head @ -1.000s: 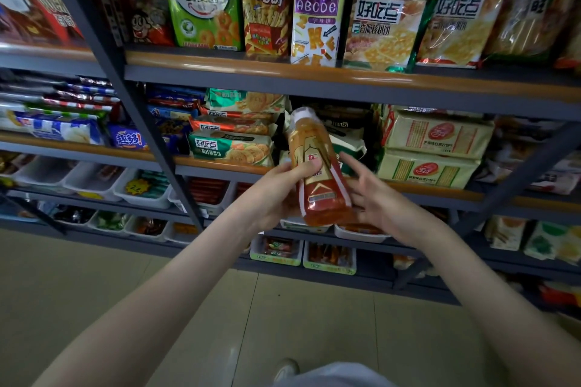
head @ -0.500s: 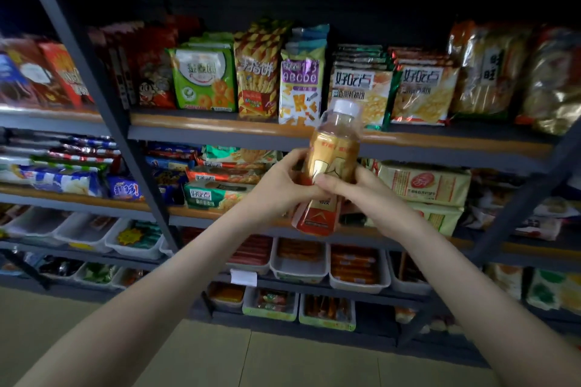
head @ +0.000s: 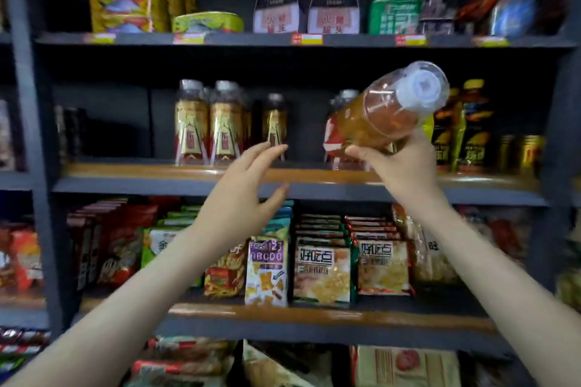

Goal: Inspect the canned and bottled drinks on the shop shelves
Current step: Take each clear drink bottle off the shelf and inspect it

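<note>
Grey shop shelving [head: 22,104], wood-trimmed drinks shelf [head: 141,171] above snack packets [head: 322,273]

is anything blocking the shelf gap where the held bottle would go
Nothing stands in the drinks shelf gap; only the open left hand hovers in front, just left of it, beside the bottle the right hand holds.

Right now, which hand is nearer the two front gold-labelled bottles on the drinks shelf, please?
Left. The left hand sits below-right of the two bottles; right hand grips a tilted bottle farther right.

left hand [head: 239,198]: arm raised, fingers [head: 265,151] spread, holding nothing | right hand [head: 405,166]: arm raised, gripping bottle [head: 383,116]
</note>
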### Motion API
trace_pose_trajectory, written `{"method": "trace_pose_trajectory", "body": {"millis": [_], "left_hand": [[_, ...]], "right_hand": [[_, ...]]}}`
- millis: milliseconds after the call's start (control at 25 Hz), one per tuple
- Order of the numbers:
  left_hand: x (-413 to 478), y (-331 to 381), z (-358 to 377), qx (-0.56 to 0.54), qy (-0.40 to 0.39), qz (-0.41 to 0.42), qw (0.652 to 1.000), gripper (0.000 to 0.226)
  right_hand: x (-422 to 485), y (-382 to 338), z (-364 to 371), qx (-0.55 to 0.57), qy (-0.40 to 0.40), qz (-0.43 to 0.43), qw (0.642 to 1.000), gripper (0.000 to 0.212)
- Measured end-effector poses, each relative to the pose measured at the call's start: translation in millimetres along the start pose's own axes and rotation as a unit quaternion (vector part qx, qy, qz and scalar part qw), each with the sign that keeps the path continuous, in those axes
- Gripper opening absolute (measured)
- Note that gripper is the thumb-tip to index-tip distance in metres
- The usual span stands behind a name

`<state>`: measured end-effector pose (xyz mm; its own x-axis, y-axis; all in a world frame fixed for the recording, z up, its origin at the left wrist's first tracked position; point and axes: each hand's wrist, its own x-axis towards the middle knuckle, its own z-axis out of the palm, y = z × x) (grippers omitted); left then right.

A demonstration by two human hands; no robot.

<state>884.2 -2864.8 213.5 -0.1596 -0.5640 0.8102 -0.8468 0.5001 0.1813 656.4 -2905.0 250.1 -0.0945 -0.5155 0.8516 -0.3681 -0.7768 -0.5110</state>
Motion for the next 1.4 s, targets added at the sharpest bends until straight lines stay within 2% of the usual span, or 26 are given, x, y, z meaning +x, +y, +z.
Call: {"method": "trace_pose_trajectory", "body": {"millis": [160, 400, 480, 560, 680, 760, 880, 920, 1040, 1120, 1200, 1320, 1400], "left_hand": [[24.5, -48.4, 0.4, 0.053, 0.046, -0.005, 0.998, 0.055], [58.6, -121.1, 9.9, 0.125, 0.079, 0.048, 0.988, 0.047], [69.6, -138.5, 12.0, 0.132, 0.083, 0.070, 0.985, 0.048], [76.2, -150.0, 15.1, 0.140, 0.091, 0.086, 0.982, 0.051], [86.1, -168.9, 17.9, 0.140, 0.095, 0.101, 0.980, 0.047], [93.4, -179.1, 18.8, 0.138, 0.104, 0.109, 0.979, 0.044], [99.0, -184.9, 20.7, 0.157, 0.116, 0.128, 0.972, 0.052], [99.5, -185.9, 21.5, 0.164, 0.123, 0.132, 0.970, 0.053], [100.6, -191.5, 23.9, 0.181, 0.133, 0.132, 0.965, 0.056], [101.5, -194.3, 24.8, 0.195, 0.133, 0.125, 0.964, 0.058], [101.7, -194.6, 25.8, 0.201, 0.134, 0.124, 0.962, 0.058], [102.3, -193.7, 27.1, 0.209, 0.138, 0.124, 0.960, 0.060], [104.8, -194.8, 24.8, 0.213, 0.138, 0.125, 0.959, 0.062]], "right_hand": [[30.2, 20.5, 23.8, -0.043, -0.001, 0.058, 0.997, 0.067], [70.4, 22.6, 50.6, -0.088, 0.031, 0.118, 0.989, 0.048], [75.9, 25.9, 58.5, -0.142, 0.024, 0.131, 0.981, 0.046], [75.9, 33.8, 63.7, -0.196, 0.000, 0.144, 0.970, 0.054], [82.2, 40.3, 64.8, -0.222, -0.061, 0.193, 0.954, 0.082], [92.5, 39.5, 64.1, -0.285, -0.110, 0.219, 0.927, 0.080], [100.7, 44.7, 63.7, -0.428, -0.119, 0.175, 0.879, 0.080], [98.9, 44.8, 65.3, -0.448, -0.112, 0.158, 0.873, 0.084], [93.3, 50.5, 67.7, -0.430, -0.095, 0.085, 0.894, 0.092], [93.5, 55.7, 64.7, -0.490, -0.084, 0.047, 0.867, 0.090], [95.6, 60.3, 58.5, -0.520, -0.083, 0.058, 0.848, 0.088], [96.2, 63.8, 57.2, -0.454, -0.117, 0.114, 0.876, 0.088], [96.5, 56.1, 65.2, -0.459, -0.099, 0.096, 0.878, 0.094]]}}
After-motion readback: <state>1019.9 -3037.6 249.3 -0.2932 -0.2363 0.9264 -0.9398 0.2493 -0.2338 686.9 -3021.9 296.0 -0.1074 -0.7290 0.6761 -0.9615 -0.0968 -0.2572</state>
